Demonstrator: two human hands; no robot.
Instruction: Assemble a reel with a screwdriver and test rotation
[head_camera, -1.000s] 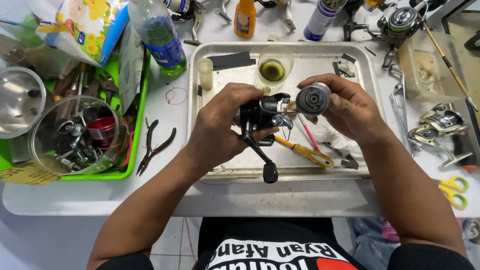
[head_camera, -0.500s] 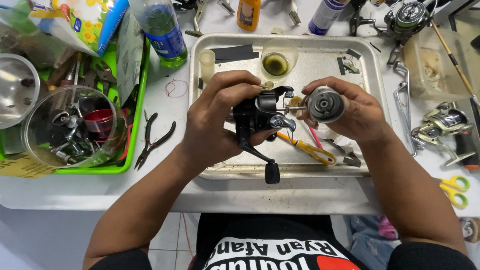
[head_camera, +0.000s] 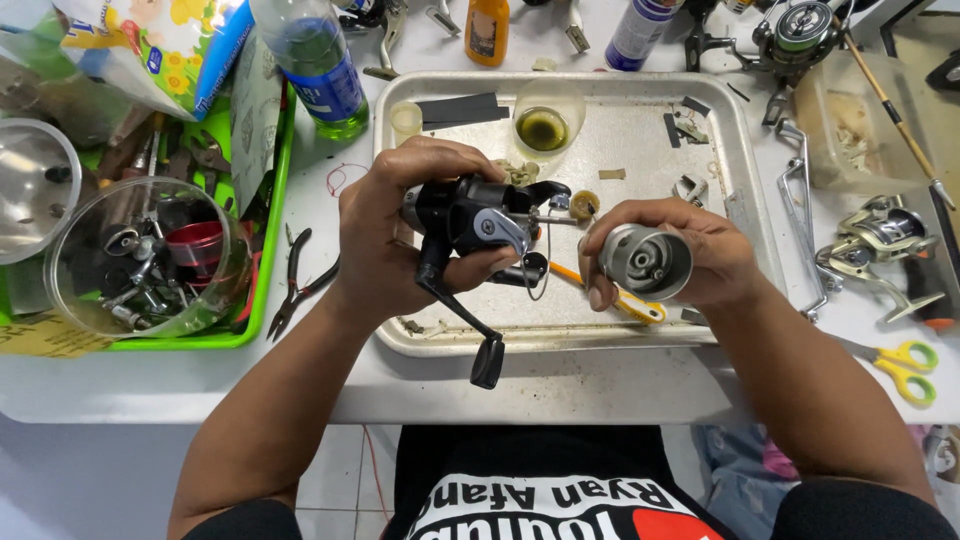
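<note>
My left hand (head_camera: 395, 235) grips a black spinning fishing reel body (head_camera: 472, 218) over a metal tray (head_camera: 700, 175). Its crank handle (head_camera: 470, 325) hangs down toward me, and a bare shaft sticks out to the right. My right hand (head_camera: 680, 255) holds a silver spool (head_camera: 645, 262), separate from the reel, its hollow underside turned toward the camera. A small gap lies between the shaft tip and the spool. A yellow-handled tool (head_camera: 625, 300) lies on the tray under my right hand.
A green tray (head_camera: 262, 300) at left holds clear tubs of parts (head_camera: 150, 265). Black pliers (head_camera: 295, 285) lie beside it. A cup of oil (head_camera: 543, 128), bottles (head_camera: 318, 65), another reel (head_camera: 880, 240) and yellow scissors (head_camera: 905, 362) surround the work area.
The spool has come off the reel shaft and moved right and toward me in my right hand, its underside now turned to the camera. The reel body stays in my left hand.
</note>
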